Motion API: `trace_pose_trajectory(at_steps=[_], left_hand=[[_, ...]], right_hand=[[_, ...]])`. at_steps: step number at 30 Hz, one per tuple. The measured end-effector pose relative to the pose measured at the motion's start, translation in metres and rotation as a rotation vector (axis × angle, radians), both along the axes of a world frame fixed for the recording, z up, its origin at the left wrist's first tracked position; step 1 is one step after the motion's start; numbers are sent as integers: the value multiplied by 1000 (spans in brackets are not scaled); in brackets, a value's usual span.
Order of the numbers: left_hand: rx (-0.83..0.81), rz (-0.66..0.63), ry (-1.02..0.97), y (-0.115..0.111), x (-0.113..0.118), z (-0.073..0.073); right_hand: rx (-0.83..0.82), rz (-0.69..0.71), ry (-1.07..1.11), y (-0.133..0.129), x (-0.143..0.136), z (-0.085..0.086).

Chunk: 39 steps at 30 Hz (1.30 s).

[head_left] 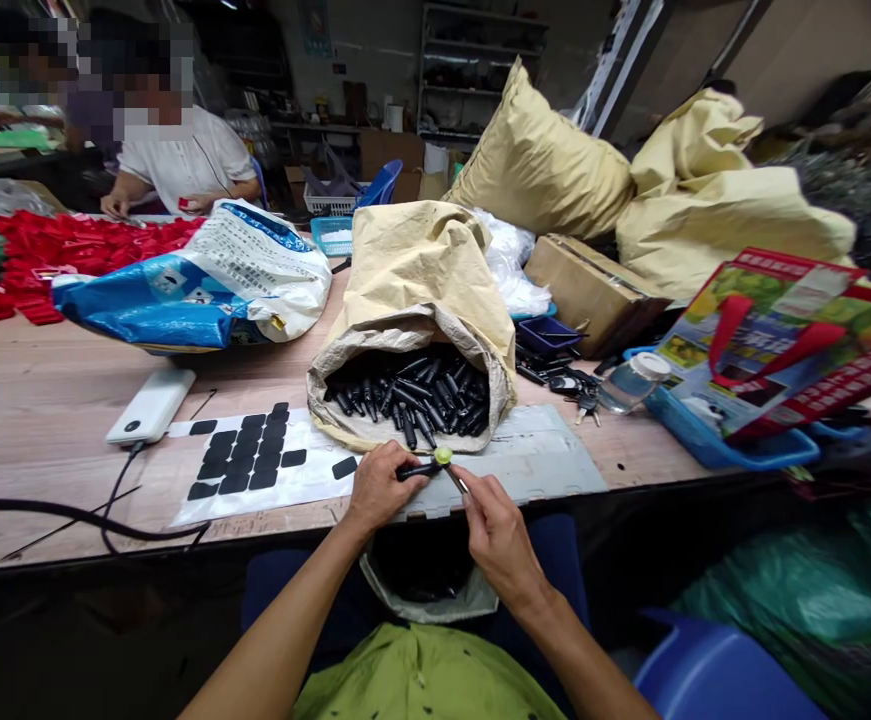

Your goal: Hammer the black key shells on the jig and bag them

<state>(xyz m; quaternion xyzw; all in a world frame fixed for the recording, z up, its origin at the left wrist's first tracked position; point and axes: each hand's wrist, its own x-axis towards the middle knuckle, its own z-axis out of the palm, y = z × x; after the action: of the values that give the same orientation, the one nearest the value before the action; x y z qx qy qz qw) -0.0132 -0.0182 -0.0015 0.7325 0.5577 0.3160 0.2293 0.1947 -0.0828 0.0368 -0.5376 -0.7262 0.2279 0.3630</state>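
Our left hand [379,487] has a black piece [416,470] in its grip over the near edge of the worktop [37,400]. Our right hand [501,530] pinches a thin tool [457,480] by a yellow-green disc [443,456].

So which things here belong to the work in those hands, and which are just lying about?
Seemingly in use: black piece, in the left fingers; slim tool, in the right fingers; open sack of black pieces.

Seemingly just lying about: white cabled device; keys; clear jar; red-handled bag.
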Motion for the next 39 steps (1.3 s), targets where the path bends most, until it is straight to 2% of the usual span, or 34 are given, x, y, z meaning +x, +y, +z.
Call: trace_pose_trajectory(at_steps=[4, 7, 10, 13, 18, 23, 27, 34, 39], left_hand=[[1, -2, 5, -2, 0, 4], [2, -2, 12, -2, 0, 5], [3, 1, 22, -2, 0, 5], [-3, -11, 21, -2, -1, 5], [-5, -52, -10, -1, -3, 3], [-19, -67, -6, 0, -4, 4], [-20, -58, 0, 0, -3, 3], [-16, -61, 43, -1, -3, 3], [-14, -55, 36, -3, -2, 5]], right_hand=[[85, -131, 9, 13, 21, 10], [93, -323, -100, 32, 49, 15], [-63, -566, -324, 56, 76, 12], [-200, -673, -528, 76, 89, 5], [-220, -665, -680, 98, 83, -5], [-215, -608, -717, 117, 70, -3], [-231, -548, -675, 131, 72, -3], [-241, -581, -570, 135, 79, -14], [-289, -615, -548, 137, 79, -14]])
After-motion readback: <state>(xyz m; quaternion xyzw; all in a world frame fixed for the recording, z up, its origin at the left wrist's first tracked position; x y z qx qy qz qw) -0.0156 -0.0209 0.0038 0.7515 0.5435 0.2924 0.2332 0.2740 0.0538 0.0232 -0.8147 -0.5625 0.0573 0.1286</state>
